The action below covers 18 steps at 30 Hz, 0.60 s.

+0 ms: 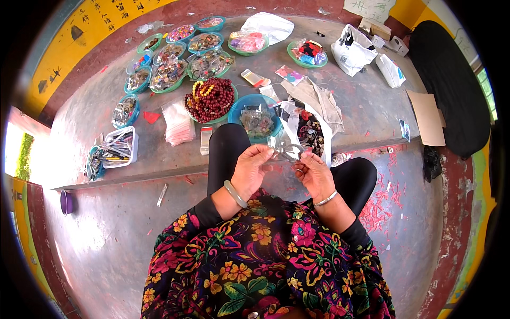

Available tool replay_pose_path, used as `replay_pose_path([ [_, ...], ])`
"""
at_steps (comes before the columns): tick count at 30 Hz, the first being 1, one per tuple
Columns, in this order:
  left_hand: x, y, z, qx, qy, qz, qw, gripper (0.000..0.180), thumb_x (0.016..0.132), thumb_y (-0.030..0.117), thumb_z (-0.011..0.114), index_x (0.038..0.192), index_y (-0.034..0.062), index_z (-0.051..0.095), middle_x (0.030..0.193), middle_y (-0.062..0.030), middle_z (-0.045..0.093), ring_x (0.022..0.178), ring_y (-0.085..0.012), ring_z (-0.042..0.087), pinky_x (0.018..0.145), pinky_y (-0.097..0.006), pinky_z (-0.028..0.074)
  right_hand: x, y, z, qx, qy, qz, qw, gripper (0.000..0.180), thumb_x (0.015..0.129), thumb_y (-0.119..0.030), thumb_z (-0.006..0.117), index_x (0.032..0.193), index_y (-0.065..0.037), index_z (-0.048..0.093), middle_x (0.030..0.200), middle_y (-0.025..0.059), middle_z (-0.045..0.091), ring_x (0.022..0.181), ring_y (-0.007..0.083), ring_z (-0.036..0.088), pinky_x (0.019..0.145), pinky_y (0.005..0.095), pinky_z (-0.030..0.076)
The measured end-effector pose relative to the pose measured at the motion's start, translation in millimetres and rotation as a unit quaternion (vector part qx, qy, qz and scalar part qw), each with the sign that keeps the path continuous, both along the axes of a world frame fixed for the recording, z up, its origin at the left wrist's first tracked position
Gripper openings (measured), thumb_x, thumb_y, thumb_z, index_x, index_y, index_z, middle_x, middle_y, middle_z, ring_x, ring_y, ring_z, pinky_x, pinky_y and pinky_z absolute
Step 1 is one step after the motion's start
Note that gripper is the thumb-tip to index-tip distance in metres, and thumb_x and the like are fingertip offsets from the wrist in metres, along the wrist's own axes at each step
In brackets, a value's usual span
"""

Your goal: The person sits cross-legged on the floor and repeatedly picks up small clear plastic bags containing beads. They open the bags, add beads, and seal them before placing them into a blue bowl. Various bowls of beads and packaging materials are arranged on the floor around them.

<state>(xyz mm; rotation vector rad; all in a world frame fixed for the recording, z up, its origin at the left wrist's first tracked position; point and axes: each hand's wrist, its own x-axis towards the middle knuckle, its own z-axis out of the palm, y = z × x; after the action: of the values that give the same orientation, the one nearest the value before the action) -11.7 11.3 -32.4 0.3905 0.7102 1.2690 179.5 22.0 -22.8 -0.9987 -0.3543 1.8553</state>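
Observation:
Between my two hands, above my lap, a small clear plastic bag (288,152) is stretched. Dark curved lines show at it, too unclear to name. My left hand (251,168) pinches its left edge between thumb and forefinger; a pale bangle circles that wrist. The bag's right edge is in the fingertips of my right hand (315,175), which has a silver bracelet below it. Just beyond lies a blue basin (254,99) holding small clear packets. Beside it an opened white sack (289,119) contains dark, patterned small items.
A basin of dark red bead strings (211,101) and a stack of pinkish clear bags (176,123) lie left of the blue basin. Several bowls of packets stand farther back. A white pen basket (121,146) sits near the ledge's left edge. Red scraps (380,204) litter the floor right.

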Motion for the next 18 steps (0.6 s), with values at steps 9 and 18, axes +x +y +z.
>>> replay_pose_path([
  [9, 6, -5, 3, 0.019, 0.066, 0.041, 0.997, 0.004, 0.083, 0.006, 0.062, 0.081, 0.0048, 0.059, 0.083, -0.0065, 0.064, 0.074, -0.0136, 0.062, 0.055, -0.022, 0.049, 4, 1, -9, 0.048, -0.027, -0.073, 0.996, 0.010, 0.081, -0.013, 0.066, 0.083, -0.005, 0.063, 0.069, 0.0037, 0.060, 0.060, 0.0132, 0.055, 0.054, 0.0244, 0.044],
  [18, -9, -1, -13, 0.004, 0.291, -0.109, 0.951, 0.024, 0.083, 0.010, 0.064, 0.102, -0.0017, 0.055, 0.094, -0.0119, 0.062, 0.075, -0.0157, 0.062, 0.059, -0.025, 0.050, 18, 6, 10, 0.160, -0.273, -0.017, 0.948, 0.016, 0.082, -0.014, 0.066, 0.081, 0.002, 0.067, 0.059, 0.0002, 0.054, 0.052, 0.0067, 0.046, 0.049, 0.0209, 0.037],
])
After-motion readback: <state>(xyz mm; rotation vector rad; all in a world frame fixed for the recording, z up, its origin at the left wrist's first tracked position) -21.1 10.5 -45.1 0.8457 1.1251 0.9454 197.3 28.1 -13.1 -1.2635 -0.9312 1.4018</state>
